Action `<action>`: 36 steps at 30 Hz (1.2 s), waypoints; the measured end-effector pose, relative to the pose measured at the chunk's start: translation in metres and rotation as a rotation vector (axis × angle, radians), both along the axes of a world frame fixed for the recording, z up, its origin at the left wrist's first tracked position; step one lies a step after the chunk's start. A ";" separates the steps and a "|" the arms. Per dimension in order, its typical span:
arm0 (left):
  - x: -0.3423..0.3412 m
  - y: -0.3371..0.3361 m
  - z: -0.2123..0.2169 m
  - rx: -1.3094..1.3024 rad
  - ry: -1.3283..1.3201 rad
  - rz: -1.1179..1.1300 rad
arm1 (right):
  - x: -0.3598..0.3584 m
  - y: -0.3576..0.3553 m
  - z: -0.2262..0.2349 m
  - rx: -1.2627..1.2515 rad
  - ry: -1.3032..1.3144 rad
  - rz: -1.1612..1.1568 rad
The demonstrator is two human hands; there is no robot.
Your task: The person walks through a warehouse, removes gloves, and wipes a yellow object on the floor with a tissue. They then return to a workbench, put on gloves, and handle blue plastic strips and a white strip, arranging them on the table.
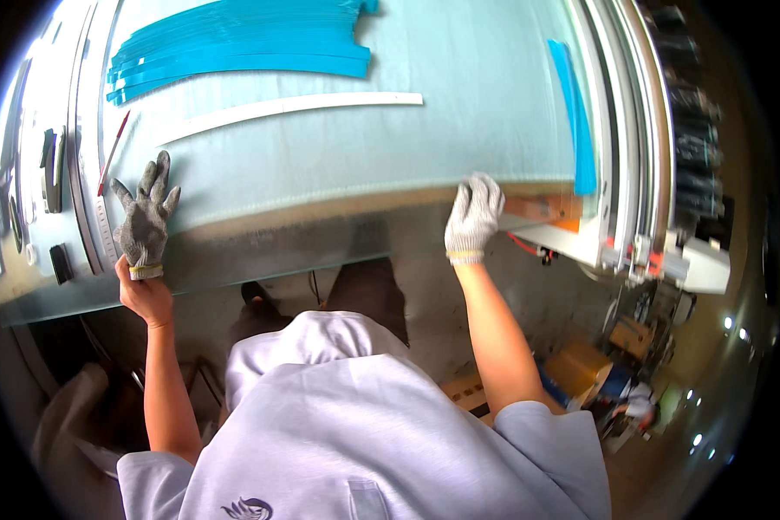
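I see the grey glove (145,227) over the near left end of the table (355,156), its fingers pointing away from the person and its long axis running nearly straight out from the wrist, leaning slightly right at the tip. The bare left hand (148,301) is closed narrowly at its yellow-edged cuff, thumb at the side. The right hand (477,208), inside a white knit glove (468,234), is by the near edge with fingers bent together; I cannot tell whether it grips anything. The tabletop is pale, smooth and greenish, its front band darker. On it I make out a slightly curved white strip (295,106) lying crosswise, a fanned pile of glossy blue strips (243,43) beyond, a narrow blue piece (574,121) along the right side, and a thin red stick (114,152) near the glove's fingers. Cardboard boxes (578,371) stand on the floor at lower right.
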State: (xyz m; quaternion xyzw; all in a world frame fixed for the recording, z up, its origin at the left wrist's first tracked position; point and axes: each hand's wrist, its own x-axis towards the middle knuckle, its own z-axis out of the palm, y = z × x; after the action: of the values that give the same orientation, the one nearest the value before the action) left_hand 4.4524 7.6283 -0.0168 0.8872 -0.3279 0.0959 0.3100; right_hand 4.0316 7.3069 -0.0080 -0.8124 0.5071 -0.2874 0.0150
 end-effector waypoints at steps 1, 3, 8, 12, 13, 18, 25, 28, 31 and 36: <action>-0.003 0.002 0.000 -0.001 0.013 0.021 | -0.003 -0.001 0.002 0.023 -0.003 0.028; -0.002 0.003 -0.006 -0.032 -0.028 0.056 | -0.012 0.000 0.002 0.066 0.014 0.060; -0.002 0.025 -0.015 -0.140 0.011 0.104 | -0.010 0.000 0.008 0.165 0.061 0.069; -0.001 0.032 -0.019 -0.179 -0.117 0.067 | -0.010 -0.002 0.004 0.152 0.024 0.080; -0.001 0.030 -0.018 -0.173 -0.146 0.057 | -0.011 -0.002 0.004 0.141 0.028 0.077; -0.001 0.022 -0.026 -0.258 -0.205 0.037 | -0.016 -0.002 -0.001 0.032 0.099 0.134; -0.031 0.005 -0.018 -0.557 -0.026 0.080 | -0.024 -0.005 -0.015 -0.108 -0.030 0.246; -0.088 0.017 -0.027 -0.869 0.173 -0.155 | -0.033 -0.009 -0.023 -0.142 -0.008 0.217; -0.148 0.054 -0.041 -0.978 0.380 -0.259 | -0.023 0.012 -0.020 -0.146 -0.091 0.291; -0.232 0.081 -0.053 -1.077 0.729 -0.111 | 0.015 0.133 -0.029 0.079 -0.439 0.866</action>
State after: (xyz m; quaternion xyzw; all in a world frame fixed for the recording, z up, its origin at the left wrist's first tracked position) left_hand 4.2206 7.7098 -0.0699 0.5651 -0.1531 -0.0765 0.8071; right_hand 4.0467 7.4400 -0.0367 -0.8678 0.1178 -0.3998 0.2706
